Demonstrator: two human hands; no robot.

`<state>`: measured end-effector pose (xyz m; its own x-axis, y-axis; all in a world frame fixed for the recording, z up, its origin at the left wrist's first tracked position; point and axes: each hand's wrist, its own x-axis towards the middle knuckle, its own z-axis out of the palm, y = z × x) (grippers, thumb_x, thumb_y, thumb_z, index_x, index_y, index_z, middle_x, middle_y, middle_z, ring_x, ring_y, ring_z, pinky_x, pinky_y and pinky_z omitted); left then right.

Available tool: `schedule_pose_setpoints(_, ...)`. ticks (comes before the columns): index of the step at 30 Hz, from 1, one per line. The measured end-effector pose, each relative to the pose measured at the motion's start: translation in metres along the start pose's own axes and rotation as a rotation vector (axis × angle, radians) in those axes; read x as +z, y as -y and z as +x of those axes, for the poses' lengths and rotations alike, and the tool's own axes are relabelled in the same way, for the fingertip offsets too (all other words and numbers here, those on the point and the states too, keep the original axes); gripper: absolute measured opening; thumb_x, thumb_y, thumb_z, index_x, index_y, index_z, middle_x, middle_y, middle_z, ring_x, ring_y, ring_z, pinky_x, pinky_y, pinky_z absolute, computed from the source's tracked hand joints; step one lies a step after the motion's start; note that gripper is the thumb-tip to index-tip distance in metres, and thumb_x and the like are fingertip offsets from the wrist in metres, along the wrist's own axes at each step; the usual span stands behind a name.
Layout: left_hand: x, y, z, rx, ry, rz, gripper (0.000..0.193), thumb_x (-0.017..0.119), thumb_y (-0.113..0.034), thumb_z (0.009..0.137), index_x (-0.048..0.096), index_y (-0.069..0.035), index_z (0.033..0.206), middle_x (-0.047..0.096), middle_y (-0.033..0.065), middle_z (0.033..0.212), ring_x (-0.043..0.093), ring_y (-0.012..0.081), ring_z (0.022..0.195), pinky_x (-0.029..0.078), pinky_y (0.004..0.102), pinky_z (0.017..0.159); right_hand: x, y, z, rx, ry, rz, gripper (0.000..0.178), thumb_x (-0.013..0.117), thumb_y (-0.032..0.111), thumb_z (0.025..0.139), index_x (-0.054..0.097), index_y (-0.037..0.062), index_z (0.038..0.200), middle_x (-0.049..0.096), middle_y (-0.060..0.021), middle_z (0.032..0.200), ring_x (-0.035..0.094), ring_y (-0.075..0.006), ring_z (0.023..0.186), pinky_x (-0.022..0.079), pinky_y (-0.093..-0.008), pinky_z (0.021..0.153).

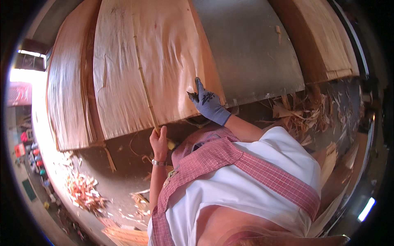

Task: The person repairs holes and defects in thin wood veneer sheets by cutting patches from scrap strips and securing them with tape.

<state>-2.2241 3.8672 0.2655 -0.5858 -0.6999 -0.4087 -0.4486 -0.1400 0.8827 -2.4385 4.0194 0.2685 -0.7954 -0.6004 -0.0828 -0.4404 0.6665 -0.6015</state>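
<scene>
My left hand (159,141), bare and with a metal wristband, is closed round the lower end of a thin bamboo stick (142,74). The stick slants up and away across a large pale wood veneer sheet (172,61). On the right part of that sheet rests my right hand (206,101) in a blue-grey glove with dark marks. One gloved finger stretches forward and a dark-coated digit sticks out to the left, apart from it; the remaining fingers are hidden.
Stacked veneer sheets (69,86) lie to the left. A grey metal-looking panel (250,53) adjoins on the right, with another veneer stack (328,41) beyond. Wood scraps (301,119) litter the floor at right, with more shavings (84,190) at lower left.
</scene>
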Motion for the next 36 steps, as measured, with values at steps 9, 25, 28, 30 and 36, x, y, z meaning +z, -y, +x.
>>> schedule_pose_setpoints(9, -0.156, 0.05, 0.117, 0.233, 0.045, 0.293, 0.03, 0.067, -0.027, 0.083, 0.051, -0.002, 0.08, 0.05, 0.0036, 0.055, 0.051, 0.012, 0.053, 0.044, 0.0306, 0.048, 0.144, 0.232, 0.104, 0.013, 0.184, 0.933, 0.063, 0.072, 0.019, 0.084, 0.043, -0.0012, 0.136, 0.058, -0.0103, 0.126, 0.055, -0.014, 0.111, 0.045, -0.0289, 0.095)
schedule_pose_setpoints(25, -0.203, 0.041, 0.116, -0.483, 0.265, -1.036, 0.018, 0.063, -0.019, 0.091, 0.051, -0.005, 0.09, 0.056, 0.0065, 0.064, 0.057, 0.0169, 0.054, 0.045, 0.0288, 0.047, 0.222, 0.442, 0.106, -0.368, 0.461, 0.591, 0.062, 0.07, 0.025, 0.087, 0.042, 0.006, 0.139, 0.06, -0.0125, 0.124, 0.057, -0.0135, 0.109, 0.046, -0.0309, 0.093)
schedule_pose_setpoints(28, -0.207, 0.032, 0.111, -0.551, 0.322, -1.009, 0.015, 0.061, -0.017, 0.093, 0.053, -0.004, 0.093, 0.062, 0.0088, 0.073, 0.061, 0.0208, 0.06, 0.049, 0.031, 0.053, 0.167, 0.38, 0.055, -0.151, -0.127, 0.184, 0.041, 0.07, 0.031, 0.086, 0.054, 0.0, 0.108, 0.067, -0.014, 0.098, 0.066, -0.0186, 0.085, 0.053, -0.0346, 0.074)
schedule_pose_setpoints(30, -0.218, 0.001, 0.099, -0.625, 0.366, -0.947, 0.014, 0.06, -0.015, 0.093, 0.053, -0.003, 0.095, 0.063, 0.0094, 0.079, 0.063, 0.0226, 0.065, 0.051, 0.0319, 0.055, 0.169, 0.327, 0.029, -0.096, -0.382, -0.098, 0.034, 0.067, 0.032, 0.088, 0.057, 0.0008, 0.095, 0.064, -0.0132, 0.085, 0.06, -0.0157, 0.073, 0.05, -0.0336, 0.065)
schedule_pose_setpoints(36, -0.257, -0.034, 0.074, -0.37, 0.729, -1.047, 0.029, 0.052, -0.023, 0.098, 0.051, 0.0, 0.115, 0.064, 0.0132, 0.108, 0.063, 0.0249, 0.099, 0.053, 0.0379, 0.083, 0.157, 0.327, 0.009, 0.132, -0.209, 0.629, 0.034, 0.067, 0.034, 0.086, 0.059, 0.0013, 0.08, 0.059, -0.0046, 0.072, 0.046, -0.0177, 0.062, 0.042, -0.0372, 0.056)
